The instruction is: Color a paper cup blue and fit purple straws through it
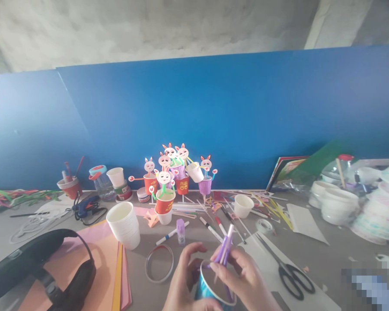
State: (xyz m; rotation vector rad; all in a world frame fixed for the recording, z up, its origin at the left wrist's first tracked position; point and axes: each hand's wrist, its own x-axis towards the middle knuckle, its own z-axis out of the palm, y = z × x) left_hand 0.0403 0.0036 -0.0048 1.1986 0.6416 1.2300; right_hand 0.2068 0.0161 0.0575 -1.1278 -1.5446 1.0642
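My left hand (184,280) wraps round a shiny blue paper cup (210,291) at the bottom centre and holds it upright. My right hand (246,278) pinches a purple straw (225,248) that stands in the cup's mouth and sticks up and slightly right. Both hands are closed. Just beyond them on the grey table (327,255) lie a purple glue stick (180,230), marker pens (210,229) and a roll of clear tape (159,263).
Several bunny-topped paper cups (173,177) stand by the blue wall. A stack of white cups (125,224) sits on coloured paper sheets (106,268) at left. Black scissors (287,270) lie right of my hands. White bowls (339,205) are stacked far right; a glue gun (84,207) rests at the back left.
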